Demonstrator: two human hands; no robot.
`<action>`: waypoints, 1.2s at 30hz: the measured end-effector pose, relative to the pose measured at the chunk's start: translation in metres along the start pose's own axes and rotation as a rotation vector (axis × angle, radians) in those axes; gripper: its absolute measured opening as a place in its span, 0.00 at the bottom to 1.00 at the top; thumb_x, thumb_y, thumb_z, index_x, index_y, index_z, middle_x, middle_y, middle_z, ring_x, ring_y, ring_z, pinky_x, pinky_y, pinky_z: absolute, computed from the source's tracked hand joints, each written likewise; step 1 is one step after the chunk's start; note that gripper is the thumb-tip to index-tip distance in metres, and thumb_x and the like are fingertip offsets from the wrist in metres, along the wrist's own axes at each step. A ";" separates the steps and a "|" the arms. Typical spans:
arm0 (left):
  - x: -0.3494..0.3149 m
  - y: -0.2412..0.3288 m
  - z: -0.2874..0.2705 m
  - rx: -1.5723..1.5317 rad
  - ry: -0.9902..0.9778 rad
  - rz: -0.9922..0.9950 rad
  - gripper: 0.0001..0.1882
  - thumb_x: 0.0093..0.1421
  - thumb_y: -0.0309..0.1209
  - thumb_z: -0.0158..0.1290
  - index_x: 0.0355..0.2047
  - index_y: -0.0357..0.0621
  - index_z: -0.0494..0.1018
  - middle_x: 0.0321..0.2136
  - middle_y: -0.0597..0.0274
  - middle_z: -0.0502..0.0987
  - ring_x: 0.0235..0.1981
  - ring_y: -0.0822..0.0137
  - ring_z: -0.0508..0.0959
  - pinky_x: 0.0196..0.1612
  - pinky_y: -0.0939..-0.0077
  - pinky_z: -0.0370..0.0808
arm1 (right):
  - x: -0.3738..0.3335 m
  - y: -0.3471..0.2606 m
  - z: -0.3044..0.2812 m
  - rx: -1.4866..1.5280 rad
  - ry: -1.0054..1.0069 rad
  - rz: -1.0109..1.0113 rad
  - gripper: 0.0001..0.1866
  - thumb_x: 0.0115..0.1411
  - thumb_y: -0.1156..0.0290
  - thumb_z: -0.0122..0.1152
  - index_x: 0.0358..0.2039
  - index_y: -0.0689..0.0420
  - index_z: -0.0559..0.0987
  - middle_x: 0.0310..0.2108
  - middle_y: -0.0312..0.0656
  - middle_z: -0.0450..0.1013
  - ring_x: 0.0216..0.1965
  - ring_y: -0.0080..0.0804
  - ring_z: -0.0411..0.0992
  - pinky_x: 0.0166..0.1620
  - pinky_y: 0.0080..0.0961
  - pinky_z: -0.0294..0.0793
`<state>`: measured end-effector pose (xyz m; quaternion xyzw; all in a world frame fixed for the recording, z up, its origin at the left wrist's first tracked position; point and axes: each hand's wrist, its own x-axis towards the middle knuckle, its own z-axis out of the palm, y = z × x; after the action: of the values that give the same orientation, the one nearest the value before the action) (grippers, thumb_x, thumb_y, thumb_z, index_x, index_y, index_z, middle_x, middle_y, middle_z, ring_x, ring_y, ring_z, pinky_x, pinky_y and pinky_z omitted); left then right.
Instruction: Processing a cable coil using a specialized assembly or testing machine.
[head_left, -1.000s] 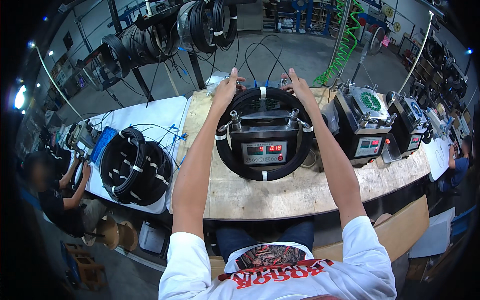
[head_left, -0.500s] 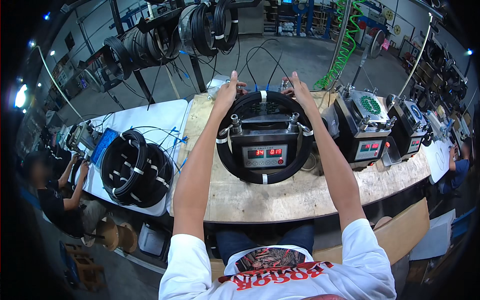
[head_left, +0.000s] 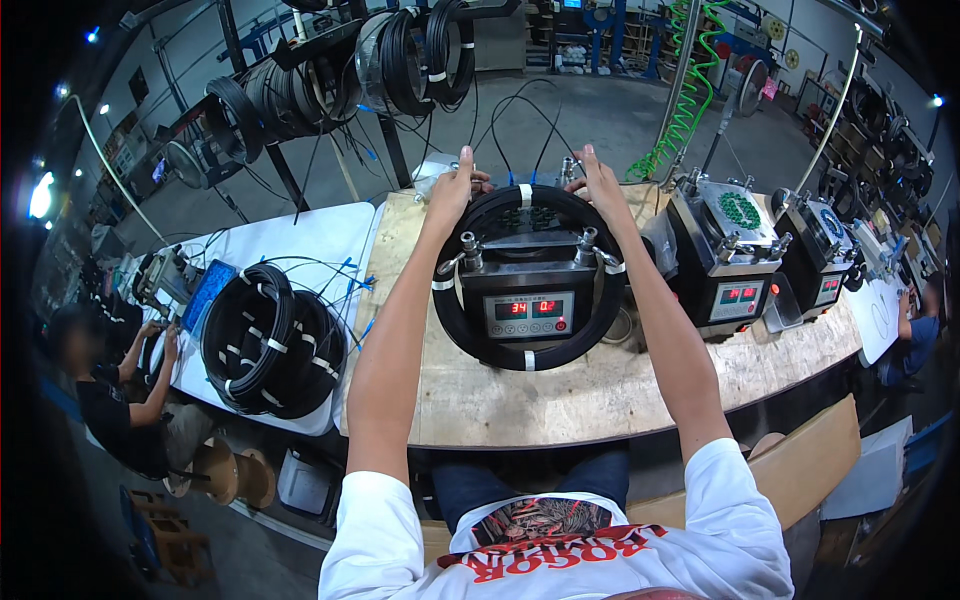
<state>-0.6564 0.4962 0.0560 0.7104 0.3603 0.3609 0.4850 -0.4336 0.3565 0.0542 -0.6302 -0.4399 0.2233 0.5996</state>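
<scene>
A ring-shaped coil of black cable (head_left: pixel 448 318) with white ties rests around the front of a polishing machine (head_left: pixel 487 265), whose panel shows lit red digits. Two thin black cables with blue ends rise behind it. My left hand (head_left: pixel 457 188) is at the machine's far left corner, thumb up and fingers curled inward. At the far right corner my right hand (head_left: pixel 601 187) mirrors it, its fingers beside a small metal post (head_left: pixel 568 168). What the fingers grip is mostly hidden. Both forearms reach past the coil's sides.
Two similar machines (head_left: pixel 738 292) stand to the right on the wooden bench (head_left: pixel 480 410). Black cable coils (head_left: pixel 250 350) lie on a white table (head_left: pixel 330 235) at left. A green spiral hose (head_left: pixel 690 105) hangs ahead. Co-workers sit left (head_left: pixel 125 400) and far right (head_left: pixel 918 340).
The right-hand red digits on the machine's panel have changed. My hands stay at the far corners with almost no shift.
</scene>
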 end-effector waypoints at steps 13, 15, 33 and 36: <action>0.006 -0.006 -0.001 -0.082 -0.041 -0.011 0.44 0.67 0.65 0.34 0.39 0.32 0.81 0.27 0.57 0.82 0.31 0.69 0.79 0.38 0.78 0.70 | 0.001 0.001 -0.001 0.006 -0.015 0.085 0.43 0.68 0.33 0.32 0.61 0.62 0.69 0.27 0.46 0.77 0.29 0.31 0.74 0.36 0.30 0.70; 0.004 -0.003 0.001 -0.074 -0.033 -0.017 0.44 0.67 0.65 0.33 0.39 0.32 0.81 0.28 0.55 0.82 0.31 0.68 0.79 0.39 0.78 0.71 | 0.008 0.008 -0.006 -0.005 -0.034 0.070 0.44 0.68 0.33 0.32 0.61 0.62 0.70 0.27 0.46 0.77 0.29 0.31 0.74 0.36 0.28 0.71; 0.007 -0.004 0.001 -0.042 -0.057 -0.020 0.45 0.67 0.66 0.30 0.42 0.34 0.81 0.30 0.54 0.83 0.37 0.66 0.80 0.45 0.74 0.69 | 0.012 0.016 -0.006 0.036 -0.016 -0.026 0.40 0.70 0.37 0.33 0.59 0.62 0.71 0.29 0.45 0.75 0.27 0.29 0.71 0.35 0.25 0.71; 0.004 -0.003 0.000 -0.035 -0.044 -0.005 0.45 0.67 0.66 0.31 0.41 0.33 0.80 0.30 0.54 0.83 0.36 0.66 0.80 0.46 0.73 0.70 | 0.010 0.015 -0.001 -0.023 0.021 -0.057 0.39 0.70 0.36 0.32 0.60 0.59 0.70 0.31 0.46 0.73 0.27 0.28 0.70 0.36 0.25 0.72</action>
<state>-0.6549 0.5004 0.0532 0.7087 0.3448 0.3502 0.5062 -0.4228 0.3659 0.0426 -0.6265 -0.4539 0.1945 0.6030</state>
